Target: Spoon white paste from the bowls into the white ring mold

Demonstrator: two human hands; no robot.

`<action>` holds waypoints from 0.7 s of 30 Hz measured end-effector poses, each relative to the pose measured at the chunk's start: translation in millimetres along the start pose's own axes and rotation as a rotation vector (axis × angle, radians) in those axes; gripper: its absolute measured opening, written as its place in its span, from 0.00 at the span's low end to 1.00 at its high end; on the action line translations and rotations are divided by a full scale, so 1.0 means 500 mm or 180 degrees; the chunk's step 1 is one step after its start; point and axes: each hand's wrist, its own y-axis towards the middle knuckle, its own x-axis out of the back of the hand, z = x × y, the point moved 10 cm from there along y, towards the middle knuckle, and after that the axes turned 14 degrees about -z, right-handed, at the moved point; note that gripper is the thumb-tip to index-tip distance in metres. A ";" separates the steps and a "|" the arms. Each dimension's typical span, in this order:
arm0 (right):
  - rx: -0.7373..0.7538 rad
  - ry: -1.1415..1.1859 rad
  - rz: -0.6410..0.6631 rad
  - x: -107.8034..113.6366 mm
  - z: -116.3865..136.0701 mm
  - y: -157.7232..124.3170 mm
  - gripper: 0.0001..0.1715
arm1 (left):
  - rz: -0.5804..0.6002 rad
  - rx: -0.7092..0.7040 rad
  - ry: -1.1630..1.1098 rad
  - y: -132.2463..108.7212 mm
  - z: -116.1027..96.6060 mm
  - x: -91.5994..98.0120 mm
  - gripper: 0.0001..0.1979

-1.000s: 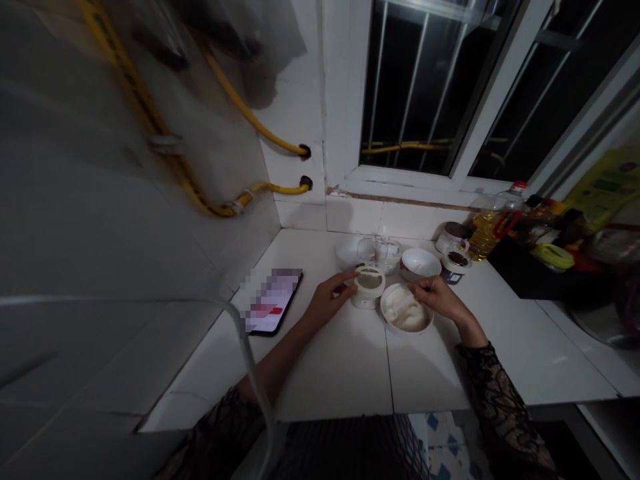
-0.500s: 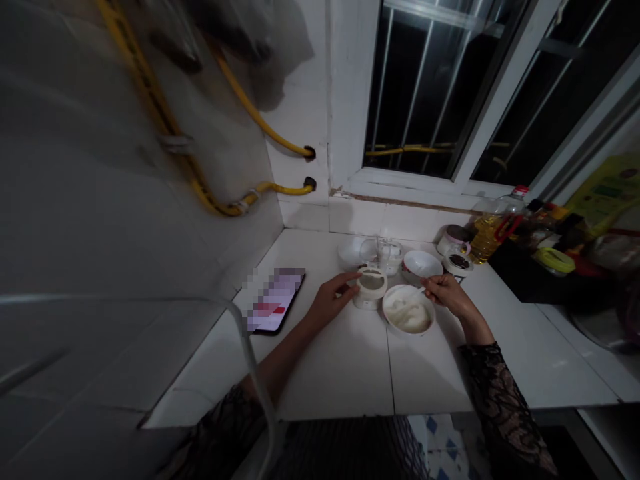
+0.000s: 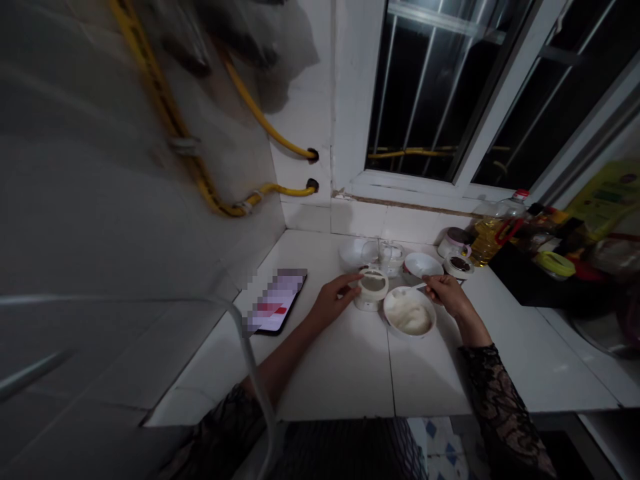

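Observation:
My left hand [image 3: 334, 299] is closed on the side and rim of a small white jar [image 3: 369, 304], with the thumb and fingers at its left edge. The jar's mouth faces up. In my right hand [image 3: 447, 294] is a white spoon [image 3: 417, 287], pinched by its handle and held almost level over the back of a white bowl [image 3: 411, 336]. A pale, soft mass [image 3: 411, 316] fills much of that bowl, which stands just right of the jar. What the spoon carries is too small to make out.
Behind stand another bowl [image 3: 423, 265], a clear bowl [image 3: 356, 255], a glass jar [image 3: 391, 257] and a dark-topped jar [image 3: 459, 265]. A phone [image 3: 280, 303] lies on the left. An oil bottle [image 3: 487, 237] stands at the right, beneath the window. A pale cable [image 3: 255, 373] crosses the near left.
The spoon has lifted out of the pale mass and now points left, nearly level, over the bowl's back rim. My left hand stays on the jar.

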 end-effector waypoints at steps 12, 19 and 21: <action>0.2493 -0.1350 -0.0875 -0.072 0.158 -0.099 0.27 | -0.0007 -0.0016 -0.0092 -0.001 0.002 -0.001 0.18; 0.3017 -0.1645 -0.0787 -0.065 0.185 -0.127 0.25 | 0.0006 -0.0024 -0.0053 0.000 -0.002 -0.001 0.17; 0.2589 -0.1380 -0.0876 -0.022 0.174 -0.105 0.26 | -0.0005 -0.0004 -0.0055 0.001 -0.001 0.000 0.17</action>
